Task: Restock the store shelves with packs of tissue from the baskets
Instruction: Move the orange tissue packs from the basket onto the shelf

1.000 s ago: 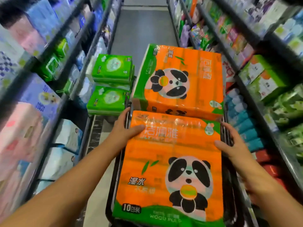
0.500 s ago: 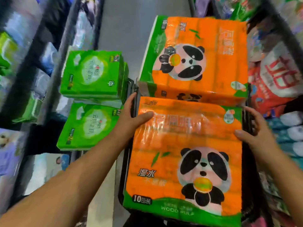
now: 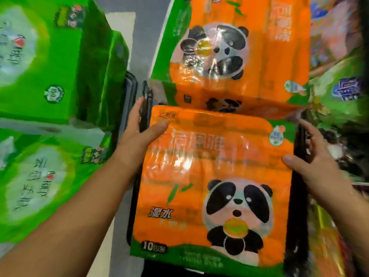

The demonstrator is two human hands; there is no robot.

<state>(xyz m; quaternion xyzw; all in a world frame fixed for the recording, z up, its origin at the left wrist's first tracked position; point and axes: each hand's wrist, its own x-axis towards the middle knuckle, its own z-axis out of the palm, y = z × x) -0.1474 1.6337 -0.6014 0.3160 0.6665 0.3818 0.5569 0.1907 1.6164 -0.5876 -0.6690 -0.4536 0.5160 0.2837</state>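
L hand (image 3: 137,134) & R hand (image 3: 311,158) grip opposite edges of the glossy orange plastic panda-print tissue pack (image 3: 215,186) – thumbs on top – over the black basket (image 3: 299,144). Second orange pack (image 3: 239,56) just behind; crinkly green film-wrapped packs (image 3: 50,66) on the left, grey aisle floor (image 3: 143,27) btwn.

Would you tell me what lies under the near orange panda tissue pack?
A black basket shows along both sides of the orange panda tissue pack; whatever lies directly beneath is covered.

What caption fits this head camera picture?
Left hand and right hand grip the near orange panda tissue pack atop a black basket.
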